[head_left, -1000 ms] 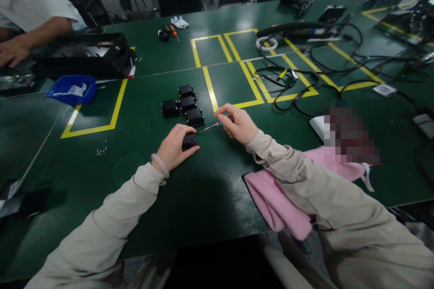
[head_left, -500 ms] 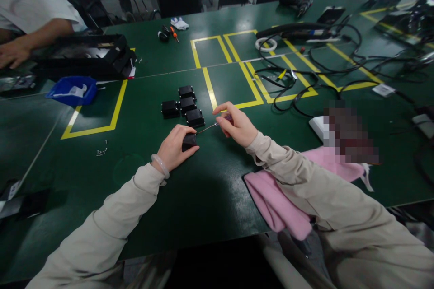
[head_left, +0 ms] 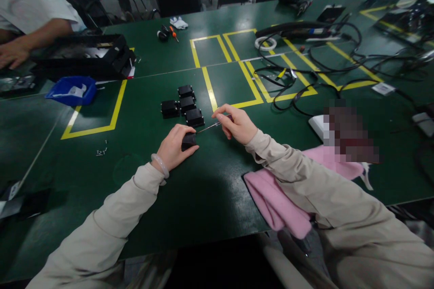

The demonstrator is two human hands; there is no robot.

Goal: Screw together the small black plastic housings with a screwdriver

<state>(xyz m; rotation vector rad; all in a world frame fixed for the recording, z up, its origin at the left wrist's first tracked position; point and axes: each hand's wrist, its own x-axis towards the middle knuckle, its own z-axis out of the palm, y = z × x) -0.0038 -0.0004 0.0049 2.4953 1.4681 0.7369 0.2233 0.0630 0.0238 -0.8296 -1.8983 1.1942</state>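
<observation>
My left hand grips a small black block between thumb and fingers, low over the green table. A screwdriver is held in my right hand, its handle mostly covered by the fingers. Its thin shaft slants down to the left, and the tip meets the right end of the block; the exact contact is too small to make out. Just beyond my left hand, several similar black blocks with shiny screws at their ends sit in a cluster. Several loose screws lie to the left.
A blue bin and a long black housing stand at the left, beside another person's arm. Black cables sprawl at the right. Pink cloth lies under my right forearm. Yellow tape marks the table.
The fingers of my right hand have shifted slightly around the screwdriver handle. My left hand and the block stay in place.
</observation>
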